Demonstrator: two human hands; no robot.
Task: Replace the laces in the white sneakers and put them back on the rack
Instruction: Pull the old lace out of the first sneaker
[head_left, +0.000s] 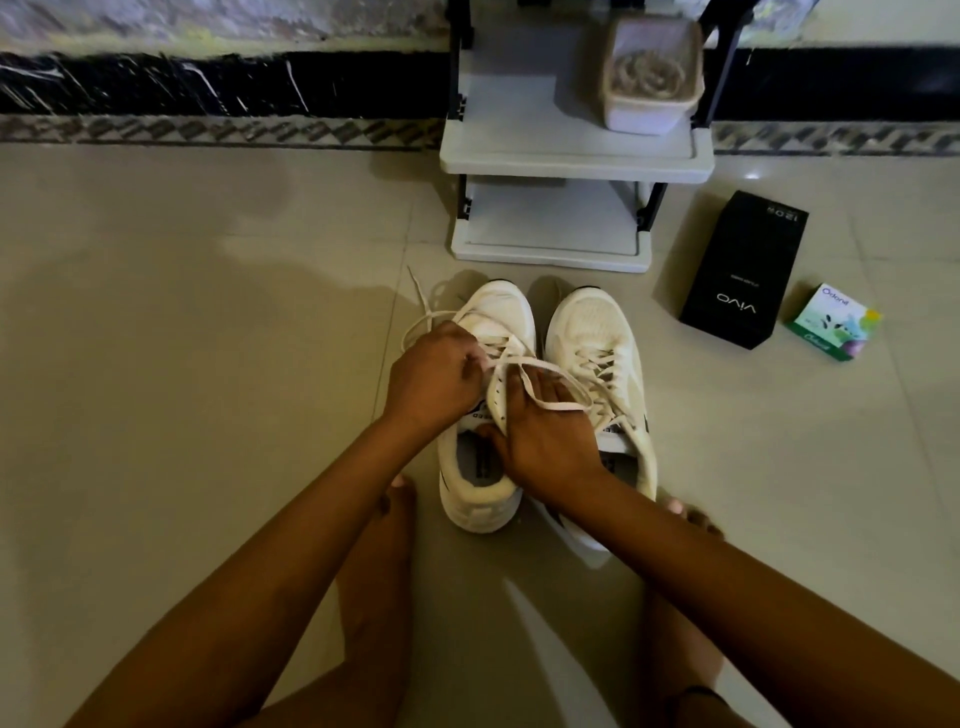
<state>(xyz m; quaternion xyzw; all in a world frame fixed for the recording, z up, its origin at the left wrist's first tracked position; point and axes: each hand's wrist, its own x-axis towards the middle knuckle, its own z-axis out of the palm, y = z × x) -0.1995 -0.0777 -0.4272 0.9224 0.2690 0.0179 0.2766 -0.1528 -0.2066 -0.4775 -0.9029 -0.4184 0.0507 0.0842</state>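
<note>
Step in hand: lace work on the left sneaker (501, 317). Lower eyelets carry lace, upper ones on the flap look bare. Probably mid-threading, but pulling out vs. threading in can't be told from here.
Left hand (434, 376): curled, fingers (470, 364) pinching the lace (563, 407) right at the eyelet rows.
Right hand (545, 447): grips the shoe's upper flap beside the tongue, thumb toward the opening. A slack loop of lace lies over its fingers.
Task's things: both sneakers on the floor (208, 364), side by side, toes to 12 o'clock. The right sneaker (589, 327) is laced w/ loose ends, untied. A free lace end trails off toward 11 o'clock.
Rack (571, 169): at 12 o'clock from the shoes, near their toes. Its lower shelves show no shoes.
Next move, my read: feed the pinched end through the next eyelet while the right hand steadies the flap, then draw the slack off its fingers so it doesn't snag.
Other stuff: pale lidded container (649, 88) on the rack's upper shelf; black box (743, 270) at approx. 2 o'clock, small green box (831, 325) just beyond it.
Hidden / unclear: the lace tip is buried in the left pinch. The right sneaker's heel is covered by the right arm. Rack top cut off by the frame — container contents too blurred to name. Dim light; can't tell a new lace from an old one.
</note>
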